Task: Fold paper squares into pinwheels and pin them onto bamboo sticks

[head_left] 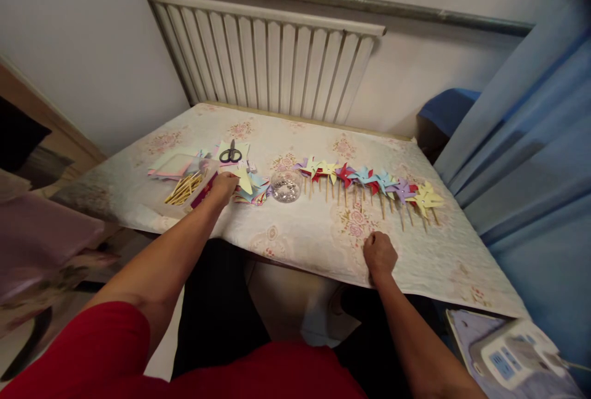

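My left hand (225,187) is closed on a pale yellow paper piece (244,180), just above a stack of coloured cut papers (255,193). Left of that hand is a clear plastic box (161,202) holding many thin wooden sticks (183,188). Scissors with dark handles (231,154) lie on paper sheets behind the hand. To its right stands a round clear container of small metal pins (285,188). My right hand (380,254) rests as a loose fist on the cloth, its inner fingers hidden. Beyond it lies a row of paper pinwheels on sticks (364,177).
A flowered cloth (305,233) covers the table. A white radiator (272,54) and the wall stand behind it. Blue curtains (521,140) hang at the right. A pale device with buttons (512,356) sits below the table's right front edge.
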The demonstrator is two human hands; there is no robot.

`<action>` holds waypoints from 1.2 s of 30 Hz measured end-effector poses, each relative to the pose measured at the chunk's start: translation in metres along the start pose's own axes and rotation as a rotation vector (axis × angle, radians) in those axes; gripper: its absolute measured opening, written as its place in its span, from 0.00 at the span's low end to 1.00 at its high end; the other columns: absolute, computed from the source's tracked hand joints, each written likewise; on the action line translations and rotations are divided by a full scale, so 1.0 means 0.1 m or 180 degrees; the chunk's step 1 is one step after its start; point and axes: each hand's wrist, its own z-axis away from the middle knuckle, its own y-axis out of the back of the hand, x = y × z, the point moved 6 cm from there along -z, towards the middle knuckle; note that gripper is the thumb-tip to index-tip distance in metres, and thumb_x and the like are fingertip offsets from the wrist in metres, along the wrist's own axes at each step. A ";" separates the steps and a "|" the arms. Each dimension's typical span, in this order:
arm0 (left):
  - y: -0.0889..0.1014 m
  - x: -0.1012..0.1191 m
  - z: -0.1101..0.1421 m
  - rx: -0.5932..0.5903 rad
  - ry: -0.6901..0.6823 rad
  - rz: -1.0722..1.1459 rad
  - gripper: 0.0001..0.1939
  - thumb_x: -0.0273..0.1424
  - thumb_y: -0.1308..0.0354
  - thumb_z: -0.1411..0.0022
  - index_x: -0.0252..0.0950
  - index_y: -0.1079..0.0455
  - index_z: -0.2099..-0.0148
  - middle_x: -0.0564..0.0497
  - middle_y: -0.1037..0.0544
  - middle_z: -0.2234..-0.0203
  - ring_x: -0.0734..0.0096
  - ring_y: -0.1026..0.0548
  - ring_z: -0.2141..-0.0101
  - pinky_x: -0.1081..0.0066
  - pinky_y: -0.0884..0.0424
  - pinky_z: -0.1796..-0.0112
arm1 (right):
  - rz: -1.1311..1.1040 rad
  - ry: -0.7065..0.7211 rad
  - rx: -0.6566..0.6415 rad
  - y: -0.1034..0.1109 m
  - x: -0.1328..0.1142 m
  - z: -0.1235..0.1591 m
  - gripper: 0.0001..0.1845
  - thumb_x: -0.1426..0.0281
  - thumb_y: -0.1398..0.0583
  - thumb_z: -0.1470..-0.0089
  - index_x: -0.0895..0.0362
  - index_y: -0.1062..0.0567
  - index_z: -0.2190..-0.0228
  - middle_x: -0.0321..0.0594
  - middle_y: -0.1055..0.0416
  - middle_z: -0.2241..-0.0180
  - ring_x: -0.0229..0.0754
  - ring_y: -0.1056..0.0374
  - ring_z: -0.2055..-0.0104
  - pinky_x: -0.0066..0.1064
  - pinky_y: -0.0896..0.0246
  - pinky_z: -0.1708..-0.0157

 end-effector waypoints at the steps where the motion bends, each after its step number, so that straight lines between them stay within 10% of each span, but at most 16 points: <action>1: -0.01 -0.01 0.01 -0.0022 0.0113 0.0245 0.04 0.23 0.45 0.48 0.36 0.36 0.69 0.54 0.33 0.82 0.72 0.31 0.78 0.74 0.38 0.76 | 0.0006 -0.0003 -0.0012 0.00 0.00 0.00 0.11 0.69 0.46 0.36 0.58 0.26 0.66 0.42 0.28 0.64 0.39 0.35 0.67 0.32 0.58 0.71; 12: -0.14 0.10 0.19 -0.0359 0.0283 0.1521 0.06 0.22 0.45 0.48 0.35 0.37 0.67 0.57 0.34 0.81 0.80 0.34 0.82 0.79 0.42 0.80 | -0.0056 -0.0013 -0.0019 0.00 0.01 -0.01 0.11 0.69 0.46 0.37 0.58 0.26 0.66 0.42 0.29 0.65 0.39 0.36 0.66 0.32 0.57 0.71; 21: -1.06 0.06 1.05 -0.1734 0.0176 0.2340 0.09 0.26 0.38 0.50 0.32 0.31 0.64 0.54 0.27 0.78 0.82 0.33 0.81 0.79 0.37 0.78 | -0.0056 0.0041 0.0028 -0.01 0.01 -0.02 0.10 0.69 0.46 0.37 0.59 0.26 0.65 0.42 0.29 0.65 0.39 0.37 0.66 0.32 0.56 0.70; 27: -1.58 -0.40 1.42 -0.1773 0.0497 0.1104 0.06 0.23 0.42 0.49 0.32 0.31 0.65 0.52 0.27 0.82 0.78 0.31 0.83 0.79 0.41 0.82 | -0.0119 0.0061 0.0064 0.00 0.01 -0.04 0.11 0.70 0.47 0.36 0.59 0.26 0.66 0.42 0.29 0.65 0.39 0.38 0.66 0.31 0.56 0.69; 36: -1.63 -0.36 1.39 -0.1927 -0.0113 -0.1059 0.11 0.25 0.48 0.42 0.33 0.30 0.56 0.49 0.21 0.73 0.70 0.21 0.72 0.73 0.28 0.70 | -0.0198 0.0013 0.0091 0.00 0.02 -0.05 0.09 0.70 0.46 0.37 0.58 0.26 0.66 0.41 0.29 0.65 0.39 0.38 0.67 0.31 0.56 0.69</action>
